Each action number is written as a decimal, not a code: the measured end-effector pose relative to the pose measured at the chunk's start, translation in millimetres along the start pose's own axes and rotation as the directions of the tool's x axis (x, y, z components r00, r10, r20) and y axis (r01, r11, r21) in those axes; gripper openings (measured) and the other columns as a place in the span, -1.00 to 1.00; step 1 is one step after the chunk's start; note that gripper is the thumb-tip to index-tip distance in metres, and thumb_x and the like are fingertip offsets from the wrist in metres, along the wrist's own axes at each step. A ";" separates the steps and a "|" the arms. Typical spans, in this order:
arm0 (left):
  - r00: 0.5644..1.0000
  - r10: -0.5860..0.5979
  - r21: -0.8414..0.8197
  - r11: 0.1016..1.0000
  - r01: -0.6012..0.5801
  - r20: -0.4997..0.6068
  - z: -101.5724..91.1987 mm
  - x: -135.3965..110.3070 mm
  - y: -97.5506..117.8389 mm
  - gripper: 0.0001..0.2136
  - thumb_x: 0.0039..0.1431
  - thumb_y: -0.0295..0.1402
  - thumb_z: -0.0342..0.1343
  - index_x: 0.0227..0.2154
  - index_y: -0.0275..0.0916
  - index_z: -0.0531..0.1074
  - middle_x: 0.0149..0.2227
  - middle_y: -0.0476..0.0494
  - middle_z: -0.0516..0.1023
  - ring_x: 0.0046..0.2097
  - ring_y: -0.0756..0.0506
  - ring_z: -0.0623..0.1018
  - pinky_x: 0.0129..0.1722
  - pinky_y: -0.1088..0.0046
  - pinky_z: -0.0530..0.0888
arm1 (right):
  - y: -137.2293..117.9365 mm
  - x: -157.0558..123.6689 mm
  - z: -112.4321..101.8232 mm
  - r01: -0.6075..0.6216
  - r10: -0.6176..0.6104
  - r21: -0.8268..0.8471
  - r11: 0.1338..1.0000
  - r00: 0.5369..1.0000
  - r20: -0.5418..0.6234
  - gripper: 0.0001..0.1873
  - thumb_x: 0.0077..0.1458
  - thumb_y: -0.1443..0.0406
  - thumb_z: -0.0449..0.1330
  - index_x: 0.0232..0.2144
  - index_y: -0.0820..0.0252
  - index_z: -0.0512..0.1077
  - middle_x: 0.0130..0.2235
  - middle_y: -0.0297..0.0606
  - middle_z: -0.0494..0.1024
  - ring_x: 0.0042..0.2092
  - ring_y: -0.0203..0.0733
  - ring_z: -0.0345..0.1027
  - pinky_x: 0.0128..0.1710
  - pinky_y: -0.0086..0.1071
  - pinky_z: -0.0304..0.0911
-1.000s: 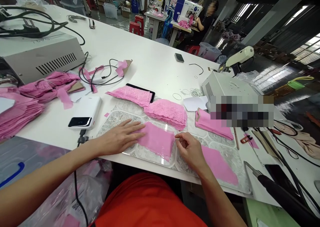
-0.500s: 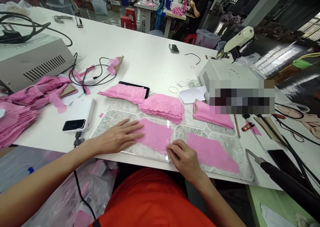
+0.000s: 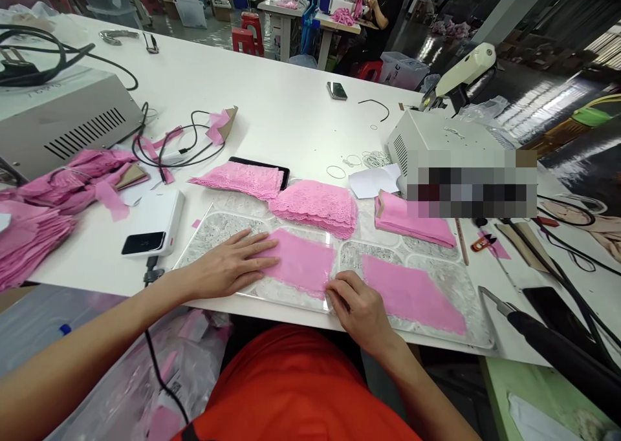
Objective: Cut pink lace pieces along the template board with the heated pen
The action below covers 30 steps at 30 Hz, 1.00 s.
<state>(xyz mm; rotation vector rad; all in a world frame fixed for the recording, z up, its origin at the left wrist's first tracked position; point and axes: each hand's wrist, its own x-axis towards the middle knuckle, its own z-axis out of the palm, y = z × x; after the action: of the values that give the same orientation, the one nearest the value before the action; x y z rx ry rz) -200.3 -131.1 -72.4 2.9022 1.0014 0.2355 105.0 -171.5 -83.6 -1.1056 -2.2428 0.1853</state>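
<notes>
My left hand (image 3: 230, 264) lies flat, fingers stretched, pressing the left edge of a pink lace piece (image 3: 303, 261) on a clear patterned mat (image 3: 218, 227). My right hand (image 3: 356, 308) curls its fingers at the lace piece's lower right corner, pinching the edge near the table's front. A second pink piece (image 3: 412, 293) lies flat on the mat to the right.
Stacks of pink lace (image 3: 315, 207), (image 3: 237, 178) and folded pink fabric (image 3: 412, 221) sit behind the mat. A white power bank (image 3: 152, 224), pink bundles (image 3: 33, 227), grey machine boxes (image 3: 63, 121), (image 3: 436, 143), cables (image 3: 179, 145) and a black-handled tool (image 3: 557, 350) surround it. A person sews far back.
My right hand slid down from the lace piece's upper right corner to its lower right corner. The left hand stayed pressed on the lace.
</notes>
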 end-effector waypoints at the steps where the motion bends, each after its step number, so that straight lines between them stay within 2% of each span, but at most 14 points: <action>1: 1.000 0.002 -0.002 1.000 -0.002 0.002 -0.2 0.0 0.0 -0.61 0.33 -0.27 -0.07 0.19 -0.04 0.22 0.29 -0.11 0.15 0.31 -0.17 0.14 0.31 0.11 -0.02 | 0.3 0.2 0.0 -0.004 0.004 0.004 1.000 1.000 -0.005 -0.87 0.16 0.42 0.07 -0.34 0.20 0.41 -0.34 -0.26 0.45 -0.37 -0.36 0.36 -0.42 -0.52 0.29; 12: 1.000 -0.015 -0.021 1.000 0.015 -0.011 -2.4 0.4 1.9 -0.62 0.33 -0.26 -0.07 0.18 -0.05 0.25 0.28 -0.11 0.17 0.30 -0.17 0.17 0.30 0.11 0.03 | -5.0 3.3 -8.6 0.018 -0.017 0.013 1.000 0.999 -0.039 -0.84 0.15 0.43 0.06 -0.34 0.18 0.43 -0.37 -0.26 0.45 -0.38 -0.35 0.34 -0.43 -0.51 0.28; 18: 1.000 -0.006 -0.001 1.000 0.006 0.016 -9.5 2.0 1.9 -0.64 0.33 -0.26 -0.09 0.16 -0.05 0.29 0.27 -0.07 0.19 0.29 -0.18 0.18 0.29 0.13 0.10 | -9.7 0.1 -4.6 0.020 -0.020 0.017 1.000 1.000 -0.001 -0.83 0.13 0.46 0.06 -0.36 0.20 0.43 -0.38 -0.23 0.45 -0.39 -0.33 0.34 -0.44 -0.49 0.28; 21: 0.999 0.040 0.031 0.999 -0.039 -0.005 -14.8 3.0 -1.4 -0.62 0.32 -0.28 -0.09 0.17 -0.04 0.27 0.27 -0.06 0.19 0.29 -0.18 0.19 0.28 0.15 0.12 | -6.2 -8.7 -14.3 -0.021 0.027 0.085 0.996 0.997 -0.069 -0.83 0.10 0.47 0.08 -0.30 0.21 0.44 -0.38 -0.23 0.44 -0.38 -0.32 0.34 -0.42 -0.47 0.30; 24: 0.995 0.078 0.049 0.996 -0.075 -0.061 -18.2 13.8 -2.5 -0.59 0.30 -0.32 -0.08 0.20 -0.06 0.22 0.25 -0.06 0.24 0.26 -0.14 0.25 0.27 0.20 0.14 | 6.2 -32.0 -37.0 -0.073 0.103 0.165 0.984 0.977 -0.185 -0.80 0.07 0.48 0.11 -0.25 0.18 0.43 -0.38 -0.25 0.48 -0.35 -0.30 0.37 -0.40 -0.46 0.32; 26: 0.989 0.118 0.045 0.992 -0.114 -0.092 -18.0 30.7 3.1 -0.60 0.30 -0.35 -0.08 0.18 -0.07 0.23 0.22 -0.05 0.29 0.24 -0.12 0.29 0.26 0.24 0.17 | 19.6 -57.6 -54.8 -0.180 0.223 0.180 0.967 0.939 -0.261 -0.81 0.07 0.47 0.11 -0.29 0.16 0.44 -0.39 -0.27 0.49 -0.36 -0.30 0.38 -0.41 -0.45 0.31; 27: 0.984 0.151 0.040 0.988 -0.148 -0.098 -16.9 42.5 8.5 -0.62 0.30 -0.36 -0.09 0.17 -0.08 0.25 0.21 -0.05 0.30 0.24 -0.11 0.29 0.26 0.24 0.18 | 27.6 -72.6 -62.9 -0.265 0.310 0.178 0.948 0.898 -0.311 -0.84 0.08 0.46 0.11 -0.33 0.15 0.44 -0.41 -0.28 0.49 -0.37 -0.29 0.38 -0.41 -0.44 0.30; 28: 0.977 0.190 0.034 0.982 -0.187 -0.096 -15.2 56.3 15.4 -0.63 0.31 -0.38 -0.09 0.15 -0.09 0.28 0.21 -0.06 0.31 0.24 -0.12 0.29 0.25 0.24 0.18 | 36.4 -88.1 -69.8 -0.361 0.408 0.191 0.913 0.833 -0.373 -0.87 0.09 0.43 0.12 -0.39 0.16 0.44 -0.43 -0.29 0.48 -0.38 -0.28 0.38 -0.41 -0.41 0.29; 29: 0.967 0.239 0.023 0.971 -0.238 -0.087 -12.8 71.8 23.4 -0.64 0.31 -0.39 -0.10 0.13 -0.11 0.30 0.20 -0.08 0.32 0.24 -0.13 0.29 0.25 0.24 0.18 | 45.6 -103.3 -75.4 -0.458 0.514 0.235 0.857 0.737 -0.438 -0.87 0.11 0.39 0.12 -0.44 0.17 0.43 -0.47 -0.30 0.45 -0.40 -0.28 0.36 -0.41 -0.40 0.28; 30: 0.955 0.288 0.009 0.958 -0.288 -0.072 -9.8 88.7 32.1 -0.65 0.32 -0.41 -0.12 0.13 -0.15 0.31 0.19 -0.11 0.33 0.24 -0.14 0.29 0.25 0.23 0.17 | 54.8 -117.4 -79.7 -0.528 0.605 0.304 0.793 0.622 -0.498 -0.86 0.12 0.34 0.12 -0.48 0.18 0.41 -0.52 -0.33 0.41 -0.46 -0.28 0.32 -0.45 -0.39 0.26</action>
<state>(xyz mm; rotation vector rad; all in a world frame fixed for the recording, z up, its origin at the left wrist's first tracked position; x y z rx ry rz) -113.6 -101.6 -48.4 3.0489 0.5784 0.3576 241.8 -236.5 -96.4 -1.5339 -1.2684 0.2153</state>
